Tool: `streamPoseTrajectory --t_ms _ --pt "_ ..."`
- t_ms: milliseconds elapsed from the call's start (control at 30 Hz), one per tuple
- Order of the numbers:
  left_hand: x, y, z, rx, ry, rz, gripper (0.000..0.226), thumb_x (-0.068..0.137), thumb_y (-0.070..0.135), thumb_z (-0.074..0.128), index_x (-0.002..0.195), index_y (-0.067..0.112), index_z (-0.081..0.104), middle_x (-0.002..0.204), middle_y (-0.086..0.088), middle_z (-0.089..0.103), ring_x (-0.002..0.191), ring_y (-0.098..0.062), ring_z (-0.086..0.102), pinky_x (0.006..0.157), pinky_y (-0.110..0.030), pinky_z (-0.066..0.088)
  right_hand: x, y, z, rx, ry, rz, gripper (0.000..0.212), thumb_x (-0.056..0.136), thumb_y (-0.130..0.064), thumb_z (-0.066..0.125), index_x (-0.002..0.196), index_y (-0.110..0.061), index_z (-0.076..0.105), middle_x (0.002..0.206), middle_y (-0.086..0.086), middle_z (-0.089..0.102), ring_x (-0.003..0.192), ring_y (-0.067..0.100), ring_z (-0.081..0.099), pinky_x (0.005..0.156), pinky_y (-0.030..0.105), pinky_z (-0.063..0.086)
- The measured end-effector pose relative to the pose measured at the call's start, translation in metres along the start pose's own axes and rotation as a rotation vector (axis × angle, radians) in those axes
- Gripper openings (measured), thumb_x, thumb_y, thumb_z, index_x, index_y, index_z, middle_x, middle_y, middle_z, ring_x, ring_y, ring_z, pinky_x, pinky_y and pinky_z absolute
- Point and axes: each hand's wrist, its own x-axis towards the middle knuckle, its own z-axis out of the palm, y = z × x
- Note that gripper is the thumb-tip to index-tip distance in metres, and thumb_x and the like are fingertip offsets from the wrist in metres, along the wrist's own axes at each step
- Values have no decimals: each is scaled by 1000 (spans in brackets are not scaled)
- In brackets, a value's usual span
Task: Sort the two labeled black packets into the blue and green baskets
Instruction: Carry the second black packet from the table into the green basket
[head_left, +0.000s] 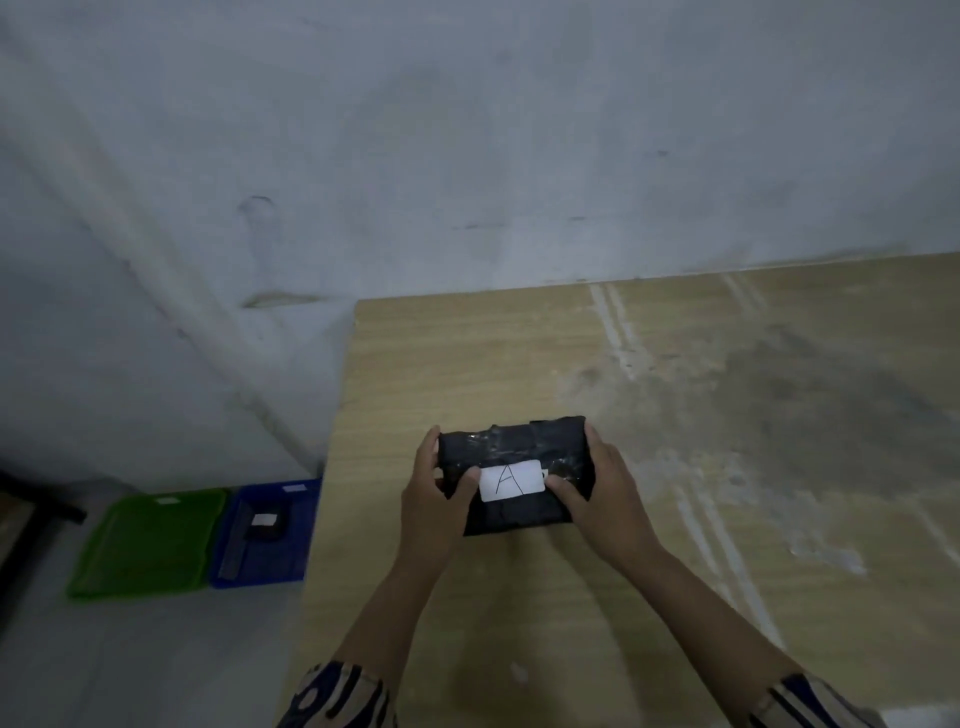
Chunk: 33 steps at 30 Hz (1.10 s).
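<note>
While over the table (675, 364) | packet A (511, 447) between hands | left hand (434, 499), right hand (605, 493) grasping its ends

Both forearms reach forward over the desk (675, 364) near its left edge, patterned sleeves (337, 696) bunched near the elbows. The left hand (434, 493) clamps the left end of the packet (519, 452), fingers curled round the far side, thumb pressed on top beside the label. The right hand (605, 488) grips the right end the same way, thumb on top, wrist angled inward. Both wrists are bare and converge towards each other.
</note>
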Motion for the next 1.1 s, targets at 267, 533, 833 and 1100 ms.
streamPoseTrajectory --t_ms 267,533,833,1100 --pt "-11 -50 -157 -60 -42 32 60 86 13 60 137 15 30 125 -3 49 104 -13 52 73 -10 51 -42 -95 115 -8 8 -37 74 82 -23 65 141 -11 23 124 13 48 117 26 43 93 26 33" --pt "1 -97 -270 -13 14 -10 65 86 15 60 139 14 24 142 -11 41 115 -9 38 89 -16 35 -59 -171 210 -2 -44 -65 66 85 -18 60 141 -15 24 128 14 48 114 21 45 87 21 31" --pt "46 -127 -351 25 108 -40 63 85 15 60 138 14 27 139 -13 45 122 -27 45 95 -31 38 -30 -227 290 46 -132 -48 69 83 -15 63 141 -12 25 140 16 42 126 27 42 100 28 32" --pt "97 -166 -438 28 90 -56 55 83 11 63 131 12 36 131 -10 52 115 -19 48 93 -27 38 -11 -268 376 77 -174 18 62 85 -9 59 139 -13 29 137 10 50 120 18 49 91 18 33"
